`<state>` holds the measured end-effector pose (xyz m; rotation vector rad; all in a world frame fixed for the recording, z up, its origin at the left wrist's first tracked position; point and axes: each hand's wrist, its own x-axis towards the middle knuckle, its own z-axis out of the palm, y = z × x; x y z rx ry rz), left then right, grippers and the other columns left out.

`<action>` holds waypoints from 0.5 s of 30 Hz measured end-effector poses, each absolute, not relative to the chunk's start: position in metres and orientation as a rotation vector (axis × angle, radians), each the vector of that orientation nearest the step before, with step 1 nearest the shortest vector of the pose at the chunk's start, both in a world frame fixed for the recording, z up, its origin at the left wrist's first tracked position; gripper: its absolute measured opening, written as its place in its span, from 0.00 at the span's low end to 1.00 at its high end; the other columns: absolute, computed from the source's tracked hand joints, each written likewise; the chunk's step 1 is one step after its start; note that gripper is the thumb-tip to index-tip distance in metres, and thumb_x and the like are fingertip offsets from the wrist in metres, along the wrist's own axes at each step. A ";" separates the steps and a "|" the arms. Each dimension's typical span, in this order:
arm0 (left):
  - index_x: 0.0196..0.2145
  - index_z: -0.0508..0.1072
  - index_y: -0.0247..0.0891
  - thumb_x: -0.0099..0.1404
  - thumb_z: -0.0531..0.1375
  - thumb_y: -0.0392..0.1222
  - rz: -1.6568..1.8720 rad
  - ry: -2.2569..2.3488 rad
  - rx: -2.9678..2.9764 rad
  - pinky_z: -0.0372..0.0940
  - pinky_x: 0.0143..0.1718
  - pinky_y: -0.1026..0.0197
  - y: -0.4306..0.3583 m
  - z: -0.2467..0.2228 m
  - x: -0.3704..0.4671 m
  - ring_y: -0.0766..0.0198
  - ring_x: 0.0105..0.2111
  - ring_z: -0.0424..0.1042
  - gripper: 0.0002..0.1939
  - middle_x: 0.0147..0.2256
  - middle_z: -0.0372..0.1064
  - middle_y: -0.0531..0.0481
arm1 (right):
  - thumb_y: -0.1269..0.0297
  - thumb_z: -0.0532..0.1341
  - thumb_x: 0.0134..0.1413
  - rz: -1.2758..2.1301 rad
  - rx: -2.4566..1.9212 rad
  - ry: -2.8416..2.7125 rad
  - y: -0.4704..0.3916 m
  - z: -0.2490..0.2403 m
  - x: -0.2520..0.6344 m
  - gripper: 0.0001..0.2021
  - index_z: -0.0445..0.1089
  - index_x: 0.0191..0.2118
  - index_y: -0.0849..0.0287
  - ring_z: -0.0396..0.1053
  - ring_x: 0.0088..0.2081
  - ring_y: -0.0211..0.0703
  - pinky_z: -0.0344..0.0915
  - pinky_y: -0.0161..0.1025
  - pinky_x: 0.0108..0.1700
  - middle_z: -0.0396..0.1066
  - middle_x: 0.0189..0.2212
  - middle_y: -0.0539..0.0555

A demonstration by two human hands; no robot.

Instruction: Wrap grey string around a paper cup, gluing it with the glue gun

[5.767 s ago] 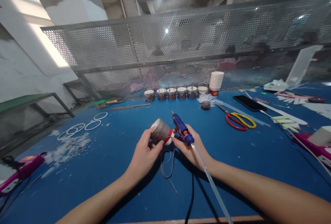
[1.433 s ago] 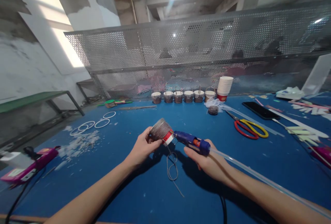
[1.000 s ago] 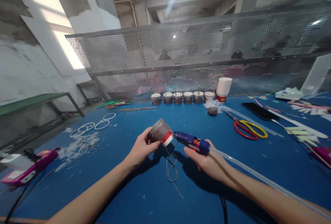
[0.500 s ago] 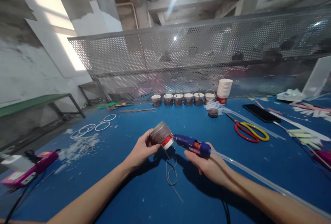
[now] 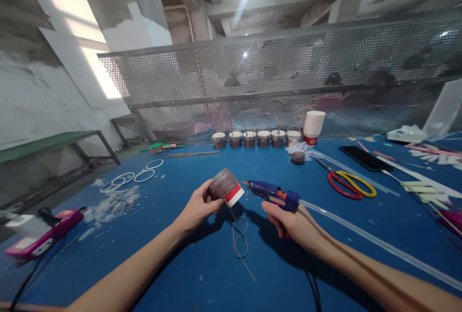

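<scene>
My left hand (image 5: 202, 206) grips a paper cup (image 5: 226, 188) tilted on its side, wound with grey-brown cord except for a red and white band at its right end. From the cup a loose tail of cord (image 5: 240, 244) trails in loops down onto the table. My right hand (image 5: 288, 220) is closed around a blue hot glue gun (image 5: 272, 193), its nozzle pointing left, a small gap from the cup. A long clear glue stick (image 5: 361, 225) sticks out of the gun's back, over my right forearm.
Several cord-wrapped cups (image 5: 249, 139) line the back of the blue table (image 5: 173, 273), beside stacked paper cups (image 5: 313, 127). Scissors (image 5: 348, 183), a phone (image 5: 364, 158) and a cord ball (image 5: 298, 157) lie right. White rings (image 5: 144, 175), scraps and a pink power strip (image 5: 46, 235) lie left.
The glue gun has drawn back to the right, its nozzle coming away from the cup's edge. The cup has turned slightly, showing more of its red and white band.
</scene>
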<state>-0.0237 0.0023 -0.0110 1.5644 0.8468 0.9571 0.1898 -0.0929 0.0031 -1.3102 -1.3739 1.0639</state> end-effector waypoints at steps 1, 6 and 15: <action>0.40 0.67 0.35 0.48 0.65 0.41 0.959 0.860 1.555 0.55 0.22 0.65 0.002 -0.012 -0.024 0.72 0.19 0.59 0.21 0.21 0.62 0.58 | 0.51 0.57 0.48 1.052 -1.309 -1.365 -0.093 0.003 0.190 0.20 0.56 0.14 0.55 0.53 0.13 0.33 0.49 0.33 0.18 0.53 0.10 0.45; 0.38 0.67 0.37 0.49 0.64 0.38 0.944 0.845 1.504 0.59 0.24 0.64 0.001 -0.016 -0.023 0.70 0.21 0.64 0.17 0.23 0.65 0.56 | 0.50 0.57 0.50 0.994 -1.297 -1.241 -0.090 -0.003 0.188 0.17 0.65 0.20 0.58 0.62 0.19 0.37 0.54 0.34 0.21 0.64 0.15 0.50; 0.41 0.70 0.36 0.55 0.63 0.55 0.932 0.759 1.328 0.61 0.23 0.65 -0.020 -0.006 -0.011 0.68 0.22 0.67 0.22 0.26 0.69 0.51 | 0.56 0.65 0.43 1.192 -1.077 -0.890 -0.075 -0.017 0.173 0.10 0.72 0.28 0.58 0.71 0.28 0.42 0.66 0.38 0.33 0.74 0.27 0.54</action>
